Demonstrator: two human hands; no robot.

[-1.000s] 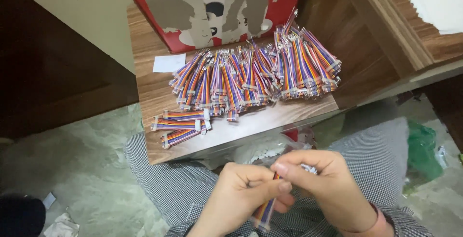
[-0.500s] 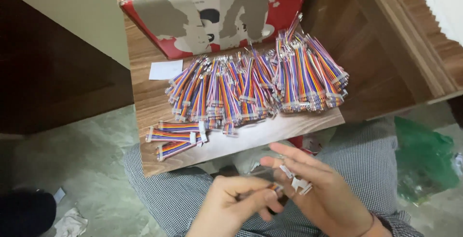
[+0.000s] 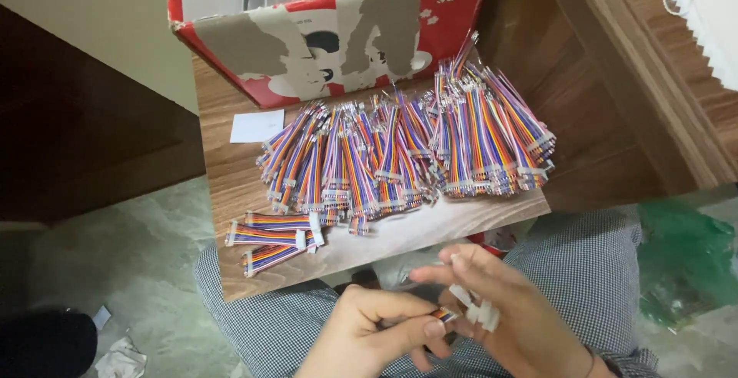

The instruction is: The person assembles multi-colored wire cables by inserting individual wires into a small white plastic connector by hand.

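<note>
Lower centre of frame: left hand [image 3: 369,332] pinches a striped cable [image 3: 443,315] end between thumb and forefinger. Right hand [image 3: 507,313], just beside it, holds white connectors [image 3: 478,309], its fingers [image 3: 450,256] spread. Above, on the counter [image 3: 231,193], lies a cable pile [image 3: 400,155]; a red box [image 3: 338,32] stands behind it.

My left hand [image 3: 377,332] and right hand [image 3: 507,316] are bare, with no rings or gloves, and the nails are short and plain. A thin band circles my right wrist, below the wooden board [image 3: 254,263]. I wear trousers [image 3: 584,270] in a fine grey-and-white check, showing on both sides beneath that board's near edge.
</note>
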